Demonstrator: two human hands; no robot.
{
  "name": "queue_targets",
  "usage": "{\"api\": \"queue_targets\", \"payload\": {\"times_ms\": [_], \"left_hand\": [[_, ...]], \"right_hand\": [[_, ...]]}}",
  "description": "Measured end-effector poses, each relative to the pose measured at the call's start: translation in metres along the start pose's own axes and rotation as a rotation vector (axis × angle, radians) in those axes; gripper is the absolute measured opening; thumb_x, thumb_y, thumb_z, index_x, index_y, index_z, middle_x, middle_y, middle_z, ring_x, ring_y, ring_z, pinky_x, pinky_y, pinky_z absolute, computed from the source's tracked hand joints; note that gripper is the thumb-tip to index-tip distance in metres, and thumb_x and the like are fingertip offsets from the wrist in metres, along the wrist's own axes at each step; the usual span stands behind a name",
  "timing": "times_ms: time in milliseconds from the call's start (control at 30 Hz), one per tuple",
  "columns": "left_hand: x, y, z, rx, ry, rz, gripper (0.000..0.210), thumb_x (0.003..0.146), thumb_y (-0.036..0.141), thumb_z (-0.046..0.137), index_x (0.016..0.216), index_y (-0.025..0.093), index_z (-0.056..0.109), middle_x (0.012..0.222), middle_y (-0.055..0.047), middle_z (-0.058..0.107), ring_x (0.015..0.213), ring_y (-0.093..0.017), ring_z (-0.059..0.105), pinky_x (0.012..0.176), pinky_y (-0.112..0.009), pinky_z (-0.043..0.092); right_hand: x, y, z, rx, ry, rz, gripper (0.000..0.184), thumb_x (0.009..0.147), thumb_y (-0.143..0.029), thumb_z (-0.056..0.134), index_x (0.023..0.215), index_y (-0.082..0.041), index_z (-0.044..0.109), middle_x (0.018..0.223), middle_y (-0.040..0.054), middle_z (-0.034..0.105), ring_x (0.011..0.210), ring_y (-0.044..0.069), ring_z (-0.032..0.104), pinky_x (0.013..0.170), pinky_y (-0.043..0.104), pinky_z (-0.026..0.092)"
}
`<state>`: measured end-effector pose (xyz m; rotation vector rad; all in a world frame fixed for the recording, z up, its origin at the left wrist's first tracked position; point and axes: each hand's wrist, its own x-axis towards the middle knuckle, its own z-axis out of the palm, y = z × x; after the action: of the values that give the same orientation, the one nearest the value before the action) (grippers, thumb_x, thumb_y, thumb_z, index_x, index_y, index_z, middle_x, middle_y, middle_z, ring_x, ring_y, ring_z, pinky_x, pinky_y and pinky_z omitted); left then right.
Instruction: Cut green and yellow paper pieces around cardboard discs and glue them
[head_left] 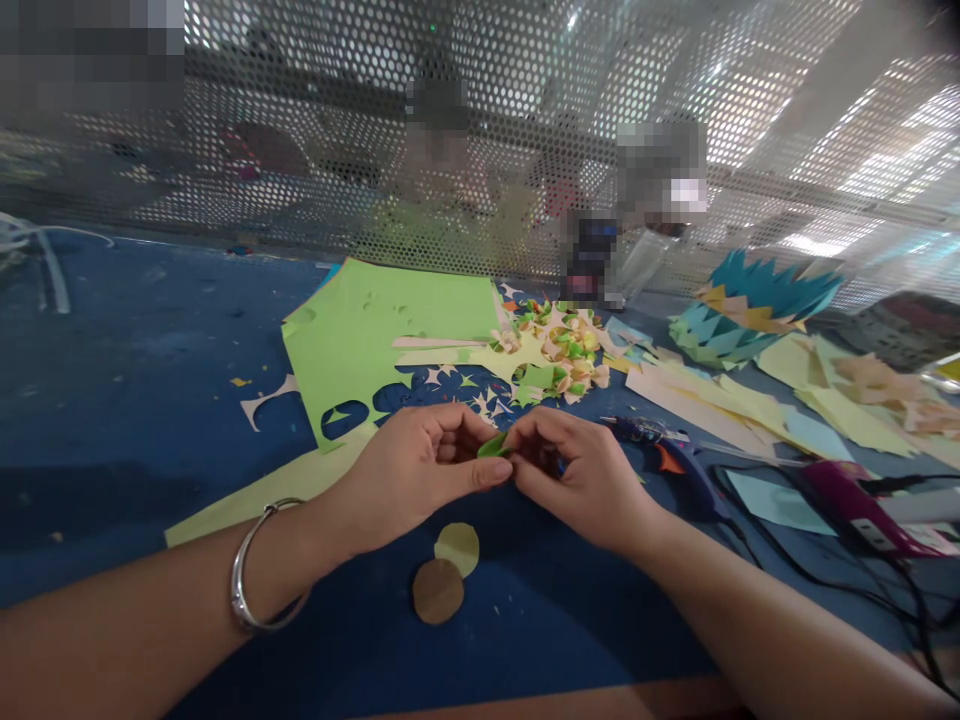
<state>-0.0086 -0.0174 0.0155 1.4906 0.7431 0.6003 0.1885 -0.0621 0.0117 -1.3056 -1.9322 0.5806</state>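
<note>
Nearest us, two flat, matte discs lie on the blue, scuffed tabletop; the brown disc overlaps the edge of the pale-yellow disc. Just beyond, between our hands above the tabletop, is a small, folded green paper piece: our left hand has its grip pinched on it, and our right hand pinches its other end. Farther on we see a smooth green sheet with round cut-outs along its near edge, then a heap of curled paper pieces and a zigzag-edged teal paper form. Behind stands a perforated, shiny metal screen.
</note>
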Motion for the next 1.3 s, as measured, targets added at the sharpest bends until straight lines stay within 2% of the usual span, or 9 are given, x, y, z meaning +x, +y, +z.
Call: {"api": "queue_targets", "payload": {"times_ms": [100,300,467,933,1167,1300], "left_hand": [[0.0006,-0.0029,-0.0011,0.011,0.022,0.017,0.017,0.084,0.030,0.072,0.092,0.017,0.066,0.086,-0.003,0.072,0.082,-0.015,0.068,0.077,-0.028,0.054],[0.0029,-0.0044,-0.0026,0.019,0.048,0.006,0.015,0.085,0.029,0.071,0.088,0.016,0.065,0.081,-0.003,0.073,0.079,-0.015,0.071,0.074,-0.027,0.057],[0.0045,-0.0073,-0.0034,0.045,0.065,0.018,0.015,0.084,0.030,0.071,0.088,0.017,0.065,0.080,-0.002,0.074,0.076,-0.014,0.071,0.072,-0.025,0.057],[0.0010,-0.0055,-0.0016,0.389,0.149,0.065,0.009,0.085,0.029,0.067,0.089,0.021,0.067,0.084,-0.001,0.074,0.079,-0.017,0.071,0.071,-0.028,0.055],[-0.0002,-0.0025,-0.0018,0.374,0.115,0.068,0.007,0.083,0.023,0.065,0.089,0.020,0.067,0.082,0.000,0.074,0.077,-0.015,0.068,0.069,-0.026,0.052],[0.0030,-0.0037,-0.0049,0.244,-0.002,0.005,0.011,0.086,0.029,0.065,0.088,0.019,0.067,0.078,-0.002,0.072,0.074,-0.016,0.069,0.069,-0.028,0.055]], "right_hand": [[0.0007,-0.0003,-0.0003,0.040,-0.009,0.050,0.005,0.082,-0.015,0.060,0.079,-0.019,0.058,0.066,-0.0042,0.053,0.055,0.008,0.046,0.051,0.021,0.037],[0.0002,0.0011,0.0003,0.065,0.005,0.068,0.001,0.084,-0.019,0.062,0.085,-0.019,0.061,0.068,-0.0040,0.055,0.055,0.008,0.047,0.052,0.020,0.039],[-0.0011,0.0028,0.0009,0.059,0.038,0.062,0.010,0.085,-0.022,0.065,0.094,-0.018,0.063,0.069,-0.0043,0.057,0.054,0.008,0.048,0.051,0.020,0.040],[-0.0013,0.0039,0.0035,-0.028,0.077,-0.053,0.002,0.086,-0.019,0.065,0.088,-0.018,0.064,0.071,-0.0027,0.058,0.058,0.008,0.052,0.055,0.020,0.041],[-0.0005,0.0044,0.0030,-0.040,0.059,-0.111,0.005,0.088,-0.015,0.061,0.084,-0.018,0.064,0.074,-0.0018,0.058,0.062,0.008,0.052,0.057,0.020,0.041],[-0.0003,0.0025,0.0009,0.009,0.044,-0.058,0.006,0.088,-0.017,0.062,0.082,-0.018,0.064,0.071,-0.0028,0.057,0.059,0.008,0.050,0.055,0.020,0.040]]}}
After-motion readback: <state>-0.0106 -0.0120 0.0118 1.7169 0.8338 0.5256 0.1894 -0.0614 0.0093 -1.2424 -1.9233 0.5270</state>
